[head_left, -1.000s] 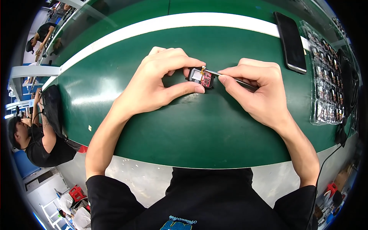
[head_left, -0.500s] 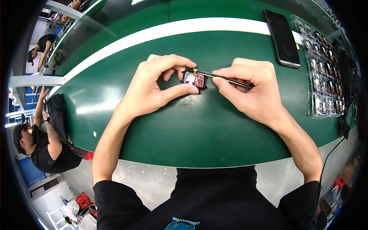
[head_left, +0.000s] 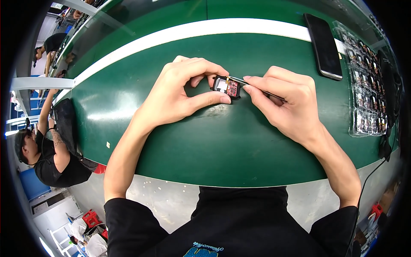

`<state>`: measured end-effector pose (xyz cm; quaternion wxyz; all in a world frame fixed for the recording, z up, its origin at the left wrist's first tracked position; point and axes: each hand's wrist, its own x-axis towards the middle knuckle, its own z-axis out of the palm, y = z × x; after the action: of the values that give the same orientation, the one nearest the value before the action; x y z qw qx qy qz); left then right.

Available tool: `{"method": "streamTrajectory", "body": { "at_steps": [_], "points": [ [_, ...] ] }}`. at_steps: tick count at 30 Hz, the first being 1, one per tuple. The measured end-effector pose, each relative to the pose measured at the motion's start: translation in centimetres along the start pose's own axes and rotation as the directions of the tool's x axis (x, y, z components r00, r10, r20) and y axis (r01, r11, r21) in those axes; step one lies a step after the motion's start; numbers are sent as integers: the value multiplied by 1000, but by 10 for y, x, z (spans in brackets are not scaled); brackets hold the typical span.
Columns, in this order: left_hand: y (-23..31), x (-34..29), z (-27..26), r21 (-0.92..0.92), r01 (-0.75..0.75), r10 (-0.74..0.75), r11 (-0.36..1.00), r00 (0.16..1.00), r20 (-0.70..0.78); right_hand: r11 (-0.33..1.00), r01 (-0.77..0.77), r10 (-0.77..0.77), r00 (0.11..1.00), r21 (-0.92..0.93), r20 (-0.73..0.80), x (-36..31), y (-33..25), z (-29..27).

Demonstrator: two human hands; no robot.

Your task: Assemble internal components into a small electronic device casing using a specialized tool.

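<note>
My left hand [head_left: 180, 88] grips a small black watch-like case [head_left: 234, 95] between thumb and fingers, just above the green bench. Its open face shows a silvery-white block on the left and a red circuit board on the right. A narrow flex strip lies near its upper edge. In my right hand [head_left: 291, 96], closed around them, are dark slim tweezers [head_left: 265, 91]. Their tips reach the upper edge of the case by the strip; whether they pinch it I cannot tell.
A black phone [head_left: 323, 46] lies at the upper right across a white strip [head_left: 188, 31]. Beside it, clear plastic trays [head_left: 364, 81] hold several small electronic parts. A cable [head_left: 371, 175] runs down the right side. At the left, a co-worker [head_left: 55, 158] sits by a black mesh bag [head_left: 64, 124].
Both hands and the case appear slightly further right in the picture, as the whole view has shifted. The tweezers lie lower and flatter against the case's upper edge.
</note>
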<state>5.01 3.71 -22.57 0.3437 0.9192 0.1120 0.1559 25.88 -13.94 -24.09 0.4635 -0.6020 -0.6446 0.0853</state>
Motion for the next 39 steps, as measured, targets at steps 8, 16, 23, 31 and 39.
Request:
{"method": "streamTrajectory", "body": {
  "at_steps": [8, 16, 23, 31, 39],
  "points": [
    [-12, -3, -8, -100, 12, -5, 995, 998, 68, 980, -77, 69, 996, 184, 52, 1, 5, -4],
    [-10, 0, -9, -43, -30, 34, 999, 994, 99, 974, -108, 92, 992, 199, 90, 1, 4, -5],
    [-8, -1, -6, -52, -50, 54, 997, 995, 82, 971, -113, 95, 991, 210, 92, 1, 5, -3],
    [-11, 1, -3, -33, -107, 109, 994, 991, 80, 977, -108, 90, 991, 186, 103, 0, 5, -4],
    [-9, 0, -7, -22, -80, 82, 997, 992, 91, 962, -161, 136, 983, 221, 121, 3, 4, -5]
  ]
}}
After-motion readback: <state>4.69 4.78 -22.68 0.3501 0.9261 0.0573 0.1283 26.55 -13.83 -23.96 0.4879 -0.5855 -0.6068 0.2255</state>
